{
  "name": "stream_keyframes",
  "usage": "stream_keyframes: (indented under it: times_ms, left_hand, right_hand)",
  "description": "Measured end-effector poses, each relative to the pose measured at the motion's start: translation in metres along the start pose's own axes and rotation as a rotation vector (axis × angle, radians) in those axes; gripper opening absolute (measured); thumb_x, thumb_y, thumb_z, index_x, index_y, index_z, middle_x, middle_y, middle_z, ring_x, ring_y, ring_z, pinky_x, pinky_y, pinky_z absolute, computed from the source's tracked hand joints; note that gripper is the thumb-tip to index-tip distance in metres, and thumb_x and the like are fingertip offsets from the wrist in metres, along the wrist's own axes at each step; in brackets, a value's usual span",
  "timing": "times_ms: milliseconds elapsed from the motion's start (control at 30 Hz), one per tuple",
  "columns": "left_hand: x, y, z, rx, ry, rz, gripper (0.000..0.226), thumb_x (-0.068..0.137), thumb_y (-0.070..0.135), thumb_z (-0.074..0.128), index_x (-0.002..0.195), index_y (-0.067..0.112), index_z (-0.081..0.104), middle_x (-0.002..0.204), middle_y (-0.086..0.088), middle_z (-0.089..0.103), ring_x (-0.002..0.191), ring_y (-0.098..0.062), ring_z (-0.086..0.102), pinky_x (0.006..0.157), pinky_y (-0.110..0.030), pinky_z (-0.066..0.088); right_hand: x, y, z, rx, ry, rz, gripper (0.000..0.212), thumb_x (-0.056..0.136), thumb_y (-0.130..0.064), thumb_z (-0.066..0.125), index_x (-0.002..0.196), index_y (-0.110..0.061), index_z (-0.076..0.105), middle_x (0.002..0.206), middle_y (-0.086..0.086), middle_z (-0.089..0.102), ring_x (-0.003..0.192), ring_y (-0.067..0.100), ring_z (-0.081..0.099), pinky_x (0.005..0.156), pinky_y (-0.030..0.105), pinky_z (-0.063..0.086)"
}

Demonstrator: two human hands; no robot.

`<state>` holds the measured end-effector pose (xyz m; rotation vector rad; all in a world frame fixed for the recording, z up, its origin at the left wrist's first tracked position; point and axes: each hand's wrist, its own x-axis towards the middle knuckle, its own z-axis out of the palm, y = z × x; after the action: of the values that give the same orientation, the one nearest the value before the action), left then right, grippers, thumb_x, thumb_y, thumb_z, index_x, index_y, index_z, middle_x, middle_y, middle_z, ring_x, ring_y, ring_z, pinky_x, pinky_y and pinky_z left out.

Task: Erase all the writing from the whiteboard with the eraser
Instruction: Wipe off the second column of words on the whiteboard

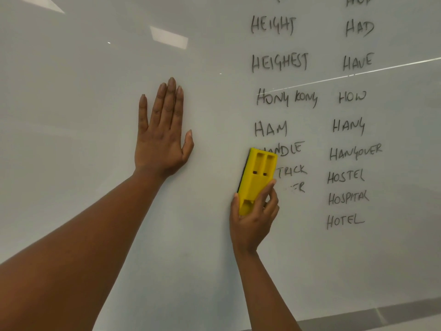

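Note:
The whiteboard point(83, 96) fills the view. My right hand point(254, 217) grips the lower end of a yellow eraser point(256, 179), which stands upright and is pressed against the board. The eraser covers the start of the words HANDLE and TRICK in the left column of black writing point(279, 62). Below TRICK only the letters "ER" are left of one word. A second column of words point(355, 154), from HAD down to HOTEL, is whole. My left hand point(162, 134) lies flat on bare board to the left, fingers up, holding nothing.
The board's lower edge point(358, 311) runs along the bottom right, with a grey surface below it. Ceiling lights are reflected in the glossy board at the upper left. The board's left half bears no writing.

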<state>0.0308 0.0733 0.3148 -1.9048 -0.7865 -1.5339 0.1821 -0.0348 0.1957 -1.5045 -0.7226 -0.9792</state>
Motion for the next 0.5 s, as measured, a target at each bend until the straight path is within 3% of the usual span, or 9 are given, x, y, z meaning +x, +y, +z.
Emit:
stream_keyframes:
  times_ms: [233,400,500]
  left_hand:
    - [-0.001,-0.001,0.000,0.001,-0.020,-0.002,0.067,0.093,0.035,0.025,0.149,0.002,0.009,0.157,-0.017,0.009,0.145,-0.026,0.006,0.116,-0.045,-0.004]
    - [-0.001,0.001,0.000,-0.011,-0.001,-0.002,0.067,0.093,0.034,0.026,0.149,0.001,0.010,0.157,-0.017,0.010,0.145,-0.026,0.006,0.116,-0.045,-0.002]
    - [-0.001,0.000,0.001,-0.007,-0.002,-0.005,0.067,0.093,0.034,0.026,0.149,0.001,0.010,0.157,-0.016,0.009,0.145,-0.025,0.006,0.116,-0.045,-0.002]
  right_hand:
    - [-0.017,0.035,-0.014,-0.135,-0.117,-0.283,0.069,0.085,-0.045,0.050,0.138,-0.006,0.031,0.122,0.009,0.041,0.090,0.021,0.043,0.062,0.032,0.052]
    - [0.006,0.042,-0.014,-0.063,-0.013,0.040,0.073,0.084,-0.047,0.049,0.142,-0.010,0.025,0.123,0.016,0.047,0.099,0.023,0.041,0.064,0.043,0.055]
    - [0.026,0.018,-0.005,0.003,0.043,0.100,0.074,0.083,-0.045,0.050,0.142,-0.006,0.027,0.122,0.020,0.050,0.100,0.023,0.039,0.069,0.042,0.052]
